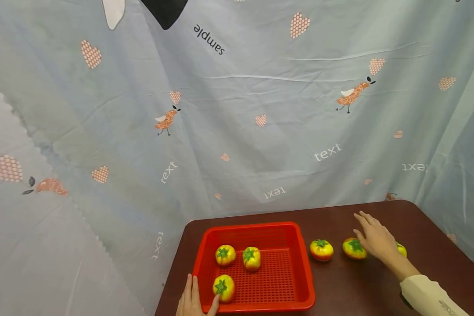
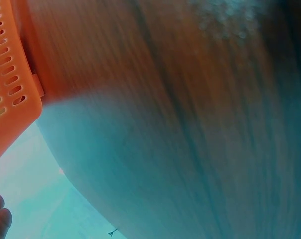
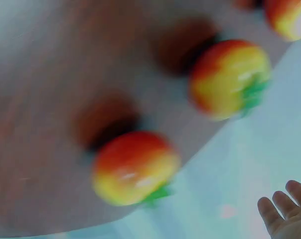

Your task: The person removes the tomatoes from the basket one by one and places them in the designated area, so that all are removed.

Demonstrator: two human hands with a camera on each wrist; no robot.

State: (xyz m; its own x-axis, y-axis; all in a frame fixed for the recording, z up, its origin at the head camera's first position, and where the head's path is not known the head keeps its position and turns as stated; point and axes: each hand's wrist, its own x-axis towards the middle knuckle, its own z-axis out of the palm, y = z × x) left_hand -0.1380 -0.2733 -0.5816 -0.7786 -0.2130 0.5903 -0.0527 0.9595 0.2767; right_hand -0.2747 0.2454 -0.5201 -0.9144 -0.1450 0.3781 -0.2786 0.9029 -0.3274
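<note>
Right hand (image 1: 375, 237): released and holding nothing, with fingers reaching toward the table's far edge. Just beside and partly overlapping in view, middle fruit (image 1: 353, 249) of a loose row on the table (image 1: 335, 289), yellow and red with green leaves on top; contact impossible to tell. Partly hidden behind the same hand, toward the table's right edge, right-end fruit (image 1: 401, 250). On the other side, near the basket's right edge but apart from it, left-end fruit (image 1: 321, 251). Blurred in the right wrist view, with straight fingertips clear of the fruit. Farther back along that arm, pale sleeve (image 1: 430, 295).

Left hand (image 1: 191, 306): unclenched at the near-left corner of the red basket (image 1: 306, 272), with straight fingers along the left edge and thumb at the near edge. Close by the thumb, inside that corner, near fruit (image 1: 226, 287); touching or not, unclear. Toward the basket's far-left corner, far-left fruit (image 1: 225, 256); next to it, slightly apart and toward the basket's middle, central fruit (image 1: 251, 260).

Beyond the table's far edge, printed curtain (image 1: 237, 140) with hearts, birds and words.
</note>
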